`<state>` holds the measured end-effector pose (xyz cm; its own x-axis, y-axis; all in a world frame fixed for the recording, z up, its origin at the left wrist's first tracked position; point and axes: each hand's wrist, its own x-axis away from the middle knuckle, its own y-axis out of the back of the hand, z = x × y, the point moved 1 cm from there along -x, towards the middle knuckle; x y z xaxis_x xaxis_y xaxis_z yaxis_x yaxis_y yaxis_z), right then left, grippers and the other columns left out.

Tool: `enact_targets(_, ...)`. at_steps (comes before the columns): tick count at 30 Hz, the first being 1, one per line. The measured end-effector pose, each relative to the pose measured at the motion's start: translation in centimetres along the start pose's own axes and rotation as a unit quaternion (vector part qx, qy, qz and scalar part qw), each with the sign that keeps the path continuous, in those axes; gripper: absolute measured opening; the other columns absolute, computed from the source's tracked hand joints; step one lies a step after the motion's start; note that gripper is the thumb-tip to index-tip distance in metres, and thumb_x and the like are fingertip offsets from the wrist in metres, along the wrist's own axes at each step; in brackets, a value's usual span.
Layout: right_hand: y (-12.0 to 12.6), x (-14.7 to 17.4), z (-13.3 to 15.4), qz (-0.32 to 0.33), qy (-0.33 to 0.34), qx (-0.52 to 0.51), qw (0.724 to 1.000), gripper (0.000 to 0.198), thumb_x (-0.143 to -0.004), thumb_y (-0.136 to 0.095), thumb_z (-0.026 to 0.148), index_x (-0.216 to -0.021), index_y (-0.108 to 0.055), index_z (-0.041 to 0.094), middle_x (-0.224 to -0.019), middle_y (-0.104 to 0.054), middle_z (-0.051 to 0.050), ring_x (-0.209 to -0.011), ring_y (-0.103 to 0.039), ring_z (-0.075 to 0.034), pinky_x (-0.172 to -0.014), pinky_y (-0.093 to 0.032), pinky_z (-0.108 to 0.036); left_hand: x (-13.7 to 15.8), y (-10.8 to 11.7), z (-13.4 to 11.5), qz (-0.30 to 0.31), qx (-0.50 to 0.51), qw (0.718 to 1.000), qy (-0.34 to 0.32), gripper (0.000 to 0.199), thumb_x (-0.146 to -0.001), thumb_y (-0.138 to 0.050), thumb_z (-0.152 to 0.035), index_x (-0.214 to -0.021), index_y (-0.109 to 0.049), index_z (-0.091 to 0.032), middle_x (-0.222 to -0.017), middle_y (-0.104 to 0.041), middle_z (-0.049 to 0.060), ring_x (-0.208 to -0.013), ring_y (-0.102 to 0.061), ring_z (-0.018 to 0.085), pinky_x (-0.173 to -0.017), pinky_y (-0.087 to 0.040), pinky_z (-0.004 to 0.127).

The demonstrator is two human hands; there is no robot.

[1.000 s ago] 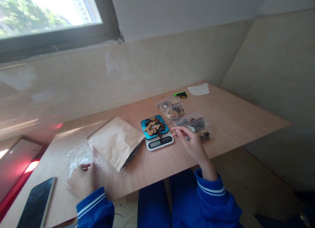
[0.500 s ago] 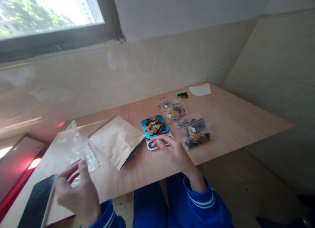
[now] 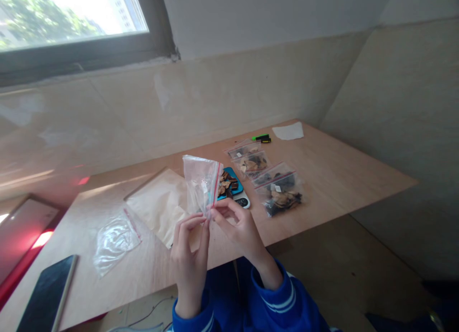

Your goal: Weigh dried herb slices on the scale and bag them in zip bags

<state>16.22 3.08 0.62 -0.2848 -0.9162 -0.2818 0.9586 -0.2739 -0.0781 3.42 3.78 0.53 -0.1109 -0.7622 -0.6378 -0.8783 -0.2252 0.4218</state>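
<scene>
Now both my left hand (image 3: pixel 190 248) and right hand (image 3: pixel 234 227) pinch the empty zip bag (image 3: pixel 201 181) at its red-striped mouth; flimsy, slippery, weightless film—best gripped beside the seal.

Left hand (image 3: pixel 190 246) and right hand (image 3: pixel 238 227) raised together, fingertips pinched.

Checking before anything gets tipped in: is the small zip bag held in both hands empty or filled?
Empty. The zip bag held up by the left hand and right hand looks clear right through, with no pieces inside.
</scene>
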Motion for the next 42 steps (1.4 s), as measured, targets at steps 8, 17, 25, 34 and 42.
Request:
enact_targets(8, 0.0, -0.1, -0.4, 0.017, 0.005, 0.001, 1.0, 0.014, -0.081, -0.071, 0.033, -0.082, -0.067, 0.019, -0.078, -0.071, -0.001, -0.075, -0.067, -0.015, -0.072, -0.054, -0.026, 0.7, -0.3, 0.5, 0.032, 0.067, 0.994, 0.075, 0.024, -0.091, -0.056, -0.026, -0.115, -0.059, -0.024, -0.102, -0.066, 0.004, -0.087, -0.066, 0.014, -0.071, -0.054, 0.024)
enact_targets(17, 0.7, -0.1, -0.2, 0.046, -0.009, 0.015, 0.999, 0.012, -0.088, -0.061, 0.029, -0.091, -0.068, 0.019, -0.088, -0.072, -0.002, -0.084, -0.069, -0.016, -0.079, -0.055, -0.028, 0.6, -0.6, 1.4, 0.058, 0.124, 0.979, 0.154, 0.026, -0.085, -0.065, -0.034, -0.107, -0.065, -0.02, -0.1, -0.071, 0.007, -0.083, -0.068, 0.018, -0.058, -0.056, 0.023)
enact_targets(25, 0.6, -0.2, -0.3, 0.03, -0.019, 0.027, 0.999, 0.014, -0.088, -0.057, 0.029, -0.086, -0.067, 0.019, -0.083, -0.072, -0.003, -0.078, -0.069, -0.016, -0.075, -0.055, -0.027, 0.6, -0.1, 1.4, -0.059, 0.111, 0.979, 0.161, 0.015, -0.079, -0.07, -0.032, -0.085, -0.067, -0.018, -0.08, -0.069, 0.001, -0.076, -0.067, 0.015, -0.07, -0.055, 0.025)
enact_targets(34, 4.3, -1.2, -1.8, 0.062, -0.035, 0.12, 0.99, 0.026, -0.092, -0.054, 0.043, -0.093, -0.064, 0.019, -0.092, -0.07, -0.005, -0.088, -0.067, -0.019, -0.082, -0.053, -0.032, 0.1, 1.5, 1.5, -0.119, 0.094, 0.955, 0.255, 0.03, -0.071, -0.074, -0.045, -0.078, -0.062, -0.018, -0.07, -0.068, 0.001, -0.065, -0.065, 0.015, -0.06, -0.053, 0.025)
enact_targets(42, 4.6, -6.7, -5.9, 0.126, -0.028, 0.422, 0.898, 0.078, -0.083, -0.064, 0.052, -0.147, -0.034, 0.02, -0.158, -0.021, -0.021, -0.148, -0.011, -0.034, -0.116, -0.022, -0.054, 0.0, 2.7, 2.0, -0.008, 0.054, 0.968, 0.245, 0.034, -0.077, -0.066, -0.052, -0.075, -0.061, -0.019, -0.068, -0.064, 0.001, -0.064, -0.063, 0.016, -0.059, -0.051, 0.026)
